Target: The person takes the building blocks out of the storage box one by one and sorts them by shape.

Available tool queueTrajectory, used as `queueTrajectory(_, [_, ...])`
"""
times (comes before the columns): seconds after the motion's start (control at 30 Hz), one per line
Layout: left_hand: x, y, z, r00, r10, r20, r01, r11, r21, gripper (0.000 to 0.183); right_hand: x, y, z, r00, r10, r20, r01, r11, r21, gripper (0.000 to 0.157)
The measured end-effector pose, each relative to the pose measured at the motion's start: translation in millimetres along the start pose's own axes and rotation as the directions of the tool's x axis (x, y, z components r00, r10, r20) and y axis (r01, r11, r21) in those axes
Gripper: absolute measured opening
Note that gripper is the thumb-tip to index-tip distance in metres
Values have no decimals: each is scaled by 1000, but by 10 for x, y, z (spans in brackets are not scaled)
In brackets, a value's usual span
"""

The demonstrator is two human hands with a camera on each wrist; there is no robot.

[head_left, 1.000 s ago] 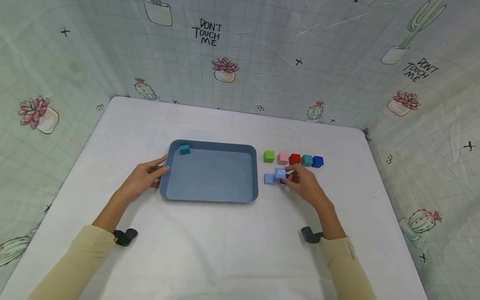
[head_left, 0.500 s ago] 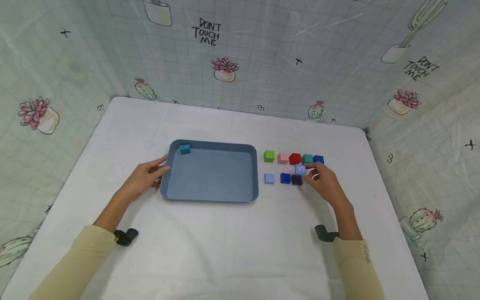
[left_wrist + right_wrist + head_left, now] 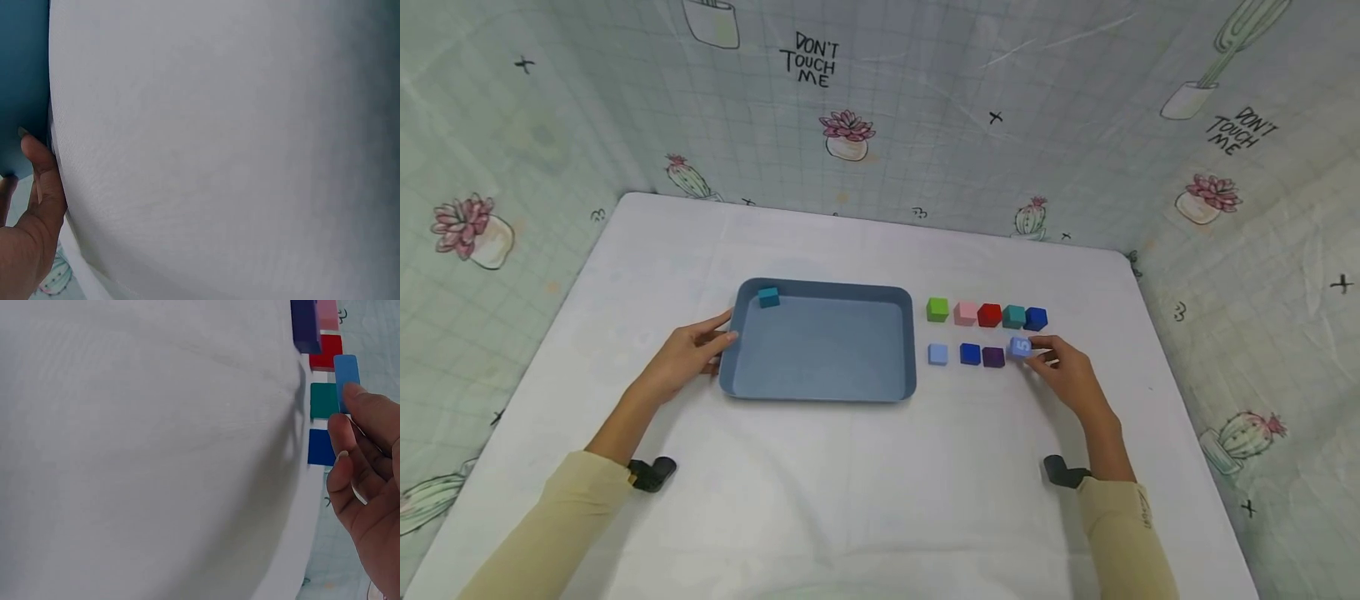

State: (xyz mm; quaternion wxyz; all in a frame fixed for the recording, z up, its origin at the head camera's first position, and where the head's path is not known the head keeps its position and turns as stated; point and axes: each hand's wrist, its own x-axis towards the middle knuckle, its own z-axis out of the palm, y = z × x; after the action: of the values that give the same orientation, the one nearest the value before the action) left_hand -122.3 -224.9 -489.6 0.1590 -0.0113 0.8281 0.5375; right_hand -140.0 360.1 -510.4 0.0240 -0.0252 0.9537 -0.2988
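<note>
My right hand (image 3: 1066, 375) pinches a light blue cube marked 5 (image 3: 1019, 347) between thumb and fingertips. It is at the right end of the front row of cubes, beside a dark purple cube (image 3: 993, 357). Seen from the right wrist, the pinched light blue cube (image 3: 347, 375) stands in front of the teal cube (image 3: 322, 400). A blue-grey tray (image 3: 820, 401) lies left of the cubes with one teal cube (image 3: 768, 297) in its far left corner. My left hand (image 3: 683, 358) holds the tray's left edge, thumb over the rim; its other fingers are partly hidden.
The back row has green (image 3: 937, 309), pink (image 3: 966, 313), red (image 3: 989, 315), teal (image 3: 1013, 317) and blue (image 3: 1036, 318) cubes. Light blue (image 3: 937, 354) and blue (image 3: 970, 354) cubes stand in front. Patterned cloth (image 3: 917, 100) hangs behind the white table (image 3: 850, 483).
My right hand has carried the light blue cube rightward, past the blue and dark purple cubes, to the front row's right end. The left hand and tray have stayed put.
</note>
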Motion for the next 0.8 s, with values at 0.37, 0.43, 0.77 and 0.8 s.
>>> queueTrajectory(0.37, [21,-2,15,1000,-4,6,4,1000,1,62,-111,-176,-45,997,37,71,-37,999,-1,40])
queueTrajectory(0.43, [25,-4,12,1000,-5,5,5,1000,0,62,-101,-168,-39,997,30,71,-30,1000,1,40])
queueTrajectory(0.77, [15,-4,14,1000,-3,7,3,1000,-12,62,-103,-184,-31,993,52,102,-54,999,10,42])
queueTrajectory(0.8, [13,-2,14,1000,-2,8,2,1000,-14,62,-106,-186,-32,993,57,106,-59,998,10,42])
